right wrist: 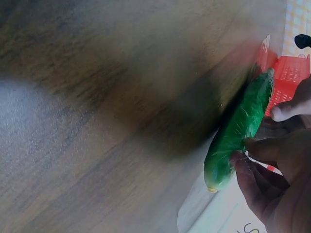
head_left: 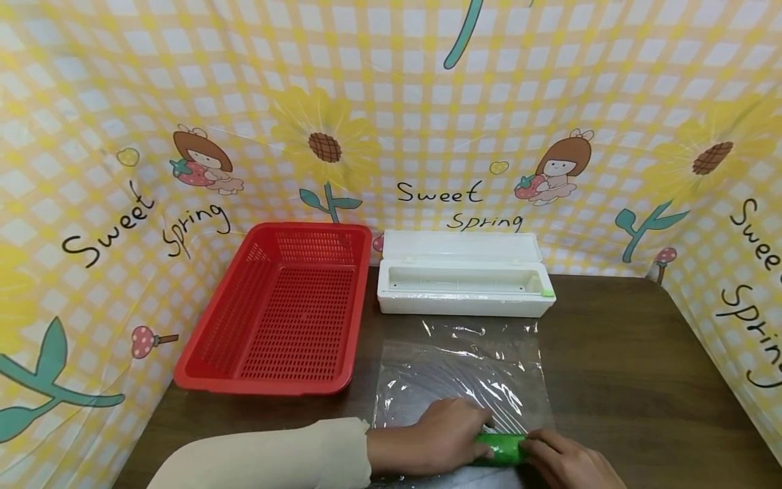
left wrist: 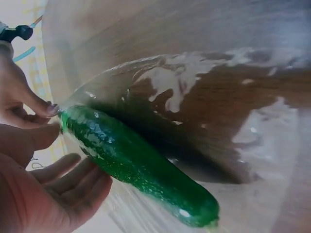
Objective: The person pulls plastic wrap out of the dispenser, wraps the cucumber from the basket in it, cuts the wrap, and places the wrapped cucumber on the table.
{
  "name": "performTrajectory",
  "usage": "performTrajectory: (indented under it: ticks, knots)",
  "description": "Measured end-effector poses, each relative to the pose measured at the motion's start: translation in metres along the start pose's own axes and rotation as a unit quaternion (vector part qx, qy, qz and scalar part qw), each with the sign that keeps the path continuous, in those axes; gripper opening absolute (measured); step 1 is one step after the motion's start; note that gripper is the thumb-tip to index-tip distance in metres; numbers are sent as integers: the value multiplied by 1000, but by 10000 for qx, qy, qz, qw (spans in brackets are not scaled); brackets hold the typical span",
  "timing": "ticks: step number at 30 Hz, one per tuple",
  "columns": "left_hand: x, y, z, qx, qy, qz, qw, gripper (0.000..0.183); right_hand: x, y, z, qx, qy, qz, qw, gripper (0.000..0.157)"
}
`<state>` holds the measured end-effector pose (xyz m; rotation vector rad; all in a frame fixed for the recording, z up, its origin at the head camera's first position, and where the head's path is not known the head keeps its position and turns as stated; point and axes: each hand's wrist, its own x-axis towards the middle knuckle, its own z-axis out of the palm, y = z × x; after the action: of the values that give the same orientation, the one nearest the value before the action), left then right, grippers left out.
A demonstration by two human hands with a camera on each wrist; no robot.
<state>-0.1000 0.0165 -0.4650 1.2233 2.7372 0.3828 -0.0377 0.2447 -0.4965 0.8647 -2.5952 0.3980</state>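
Note:
A green cucumber [head_left: 504,449], glossy with clear film over its skin, lies across the near part of a sheet of plastic wrap [head_left: 427,387]. My left hand [head_left: 442,435] holds its left part, thumb in front and fingers behind. Those fingers curve along the side of the cucumber [left wrist: 141,165] in the left wrist view. My right hand [head_left: 571,462] is at the right part. In the right wrist view its thumb and finger come together on the cucumber [right wrist: 238,128], pinching the film there. Part of the cucumber is hidden behind the hands in the head view.
A red perforated basket [head_left: 360,319] stands at the left. Behind the film sits a white wrap dispenser [head_left: 464,304], its lid [head_left: 461,246] raised and a green piece [head_left: 548,293] at its right end. Patterned cloth [head_left: 427,136] rises behind the brown table [head_left: 635,380].

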Motion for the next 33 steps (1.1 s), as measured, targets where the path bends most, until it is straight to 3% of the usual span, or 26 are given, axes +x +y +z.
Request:
performTrajectory:
  ticks: [4, 7, 11, 14, 19, 22, 27, 33]
  knots:
    - [-18, -3, 0, 780, 383, 393, 9954, 38, 2, 1, 0, 76, -26, 17, 10000, 39]
    - [-38, -10, 6, 1424, 762, 927, 9825, 37, 2, 1, 0, 73, -56, -18, 10000, 39]
    - [-66, -22, 17, 1728, 1167, 1436, 9674, 40, 2, 2, 1, 11, 69, -167, 9998, 40]
    - [-79, -29, 24, 2029, 1475, 1563, 9553, 38, 2, 3, 1, 78, 144, -225, 9996, 40]
    - [-90, -39, 31, 2824, 1973, 1552, 9259, 19, 2, 4, 0, 105, 173, -298, 9994, 40]
    - [-91, -42, 31, 2867, 2010, 1550, 9238, 20, 2, 4, 0, 89, 148, -312, 9994, 41]
    - [-92, -44, 25, 2559, 2047, 1425, 9340, 26, 2, 4, -1, 138, 43, -271, 9995, 40]
    - [-92, -45, 21, 2201, 2242, 1493, 9376, 23, 2, 5, -1, 103, 85, -275, 9995, 39]
